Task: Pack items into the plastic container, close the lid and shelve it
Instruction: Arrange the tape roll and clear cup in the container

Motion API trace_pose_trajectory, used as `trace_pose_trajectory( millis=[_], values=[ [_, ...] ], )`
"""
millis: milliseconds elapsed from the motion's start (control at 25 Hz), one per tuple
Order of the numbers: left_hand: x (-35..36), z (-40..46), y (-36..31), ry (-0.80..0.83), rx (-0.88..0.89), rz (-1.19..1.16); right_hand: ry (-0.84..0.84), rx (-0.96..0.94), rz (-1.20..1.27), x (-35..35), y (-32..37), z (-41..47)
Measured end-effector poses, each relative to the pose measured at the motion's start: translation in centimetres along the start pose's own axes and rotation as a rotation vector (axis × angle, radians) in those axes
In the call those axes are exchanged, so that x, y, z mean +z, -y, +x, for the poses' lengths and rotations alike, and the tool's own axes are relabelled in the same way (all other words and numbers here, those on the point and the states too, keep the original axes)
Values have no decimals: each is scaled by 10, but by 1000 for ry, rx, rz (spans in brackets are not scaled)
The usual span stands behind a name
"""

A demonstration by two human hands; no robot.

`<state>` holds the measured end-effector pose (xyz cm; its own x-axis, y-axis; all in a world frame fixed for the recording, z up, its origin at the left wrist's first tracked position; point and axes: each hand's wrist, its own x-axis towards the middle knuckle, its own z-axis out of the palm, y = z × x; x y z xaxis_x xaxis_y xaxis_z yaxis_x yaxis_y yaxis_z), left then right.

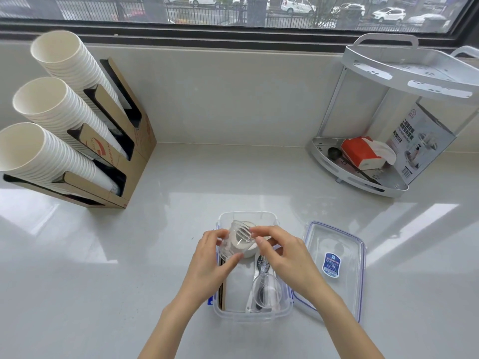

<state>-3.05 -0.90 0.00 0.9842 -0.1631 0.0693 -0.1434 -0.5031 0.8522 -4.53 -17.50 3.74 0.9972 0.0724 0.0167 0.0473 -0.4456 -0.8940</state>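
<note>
A clear plastic container (269, 219) with blue clips stands open on the counter in front of me. Over its far half my left hand (211, 260) grips a clear plastic cup (234, 240), tilted on its side. My right hand (282, 252) touches the cup's rim with its fingertips. Under the cup, inside the container, lies a white round item (250, 251). A second clear cup (267, 292) rests in the near right corner on wrapped cutlery (262, 264). A brown flat item (222, 294) stands along the left wall. The clear lid (334, 268) lies flat to the right.
A cardboard dispenser (129, 141) with three stacks of white paper cups stands at the left. A white two-tier corner shelf (388, 125) at the back right holds a red tissue pack (359, 151), a black spoon and a printed box. A window runs along the back.
</note>
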Motion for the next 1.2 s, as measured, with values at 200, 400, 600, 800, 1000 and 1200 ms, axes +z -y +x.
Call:
trace_pose_trajectory(
  millis=[200,400,600,800,1000,1200],
  values=[
    [-1,-3,1,-52,-79,-59,123,156,-413,-3,-22,-1],
    [0,-8,-1,-20,-82,-75,264,192,-633,10,-34,-5],
    [2,-9,4,-4,-142,-110,169,229,-618,5,-31,-6],
    [1,-8,5,-7,-106,-81,-134,137,-264,-31,-7,11],
    [7,-8,-1,49,-55,-53,-160,129,89,-34,17,23],
    [7,-12,-2,84,18,-7,-68,148,54,-16,18,26]
  ],
)
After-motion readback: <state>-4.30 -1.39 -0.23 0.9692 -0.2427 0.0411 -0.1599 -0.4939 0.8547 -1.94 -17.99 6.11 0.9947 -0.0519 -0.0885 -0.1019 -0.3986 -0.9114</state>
